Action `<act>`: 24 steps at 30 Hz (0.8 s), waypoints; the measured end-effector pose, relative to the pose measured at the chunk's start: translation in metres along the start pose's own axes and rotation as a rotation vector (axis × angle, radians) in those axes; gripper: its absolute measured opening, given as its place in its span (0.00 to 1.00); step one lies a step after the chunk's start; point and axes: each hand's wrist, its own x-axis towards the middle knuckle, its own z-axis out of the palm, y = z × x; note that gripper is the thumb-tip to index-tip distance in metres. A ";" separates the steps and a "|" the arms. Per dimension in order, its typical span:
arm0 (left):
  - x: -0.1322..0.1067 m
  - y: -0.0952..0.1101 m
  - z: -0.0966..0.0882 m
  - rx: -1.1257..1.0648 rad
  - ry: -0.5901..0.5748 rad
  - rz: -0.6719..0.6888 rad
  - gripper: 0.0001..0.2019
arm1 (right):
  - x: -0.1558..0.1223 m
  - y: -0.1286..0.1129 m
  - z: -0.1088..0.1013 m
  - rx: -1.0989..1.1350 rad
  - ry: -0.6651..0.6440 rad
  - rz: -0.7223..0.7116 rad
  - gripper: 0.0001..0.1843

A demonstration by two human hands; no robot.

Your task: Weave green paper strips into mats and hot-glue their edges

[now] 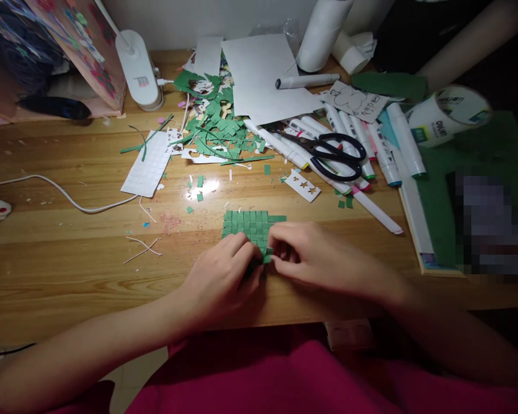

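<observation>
Mat lies on worktop, near the front edge. Right grip pinches a strip; left grip bears on mat, closure hidden. Risk: uneven pull tearing paper.

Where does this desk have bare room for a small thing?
Bare wood lies left, between white cable, crossed strings and left forearm; a smaller patch, between right forearm and slanting marker. Crowded: far middle, with green scraps, markers, scissors.

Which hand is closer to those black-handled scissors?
The right hand: it is below the black-handled scissors in the picture, by the right side of the woven green paper. The left hand is farther off, lower left, at the same paper.
</observation>
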 end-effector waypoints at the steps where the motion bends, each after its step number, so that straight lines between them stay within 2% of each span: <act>1: 0.000 0.000 -0.001 -0.006 -0.007 -0.001 0.07 | 0.000 0.001 0.001 0.040 0.011 0.042 0.06; 5: 0.000 0.000 -0.001 -0.007 -0.017 0.005 0.09 | 0.002 0.007 0.004 0.185 0.026 0.135 0.06; 9: 0.002 -0.002 0.003 0.020 0.049 0.008 0.08 | 0.003 0.008 0.002 0.236 0.026 0.145 0.06; 14: 0.003 -0.002 0.005 -0.013 0.068 0.010 0.05 | 0.001 0.004 -0.006 0.144 -0.036 -0.020 0.03; 17: 0.004 -0.002 0.004 -0.031 0.044 0.005 0.04 | -0.001 0.004 -0.008 0.047 -0.073 -0.116 0.07; 21: 0.003 -0.002 0.001 -0.071 0.034 -0.015 0.03 | -0.001 0.004 -0.007 -0.019 -0.108 -0.141 0.09; 24: 0.001 -0.001 0.000 -0.100 0.025 -0.030 0.05 | 0.000 0.005 -0.004 -0.024 -0.085 -0.140 0.05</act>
